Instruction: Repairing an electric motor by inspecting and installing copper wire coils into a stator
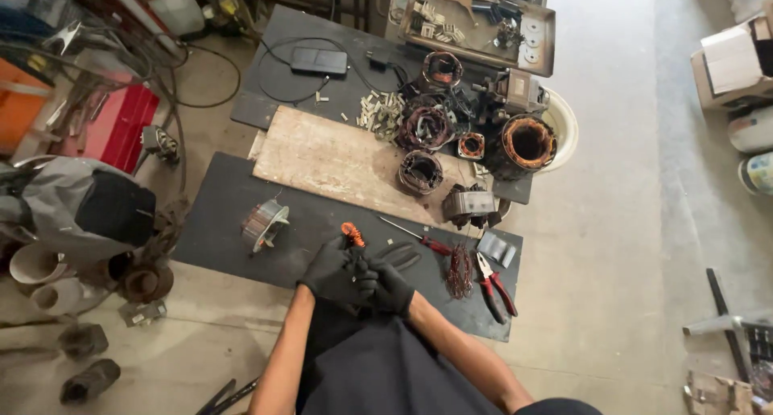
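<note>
Both my hands wear black gloves and meet over the near dark mat [233, 222]. My left hand [334, 272] is closed around a tool with an orange handle [352, 235] that sticks up from the fist. My right hand [392, 284] presses against the left, its fingers curled on the same tool or a small part; which one is hidden. A red-handled screwdriver [419, 238], a bundle of copper wire [460, 272] and red-handled pliers [493, 284] lie just right of my hands. A small metal motor part [263, 224] lies to the left.
A worn wooden board [330, 161] carries a wound stator [420, 172]. More motor stators and coils [523, 141] crowd the far mat, with an open toolbox [479, 24] behind. Clutter, a red box [121, 125] and pots line the left; cardboard boxes [737, 61] stand right.
</note>
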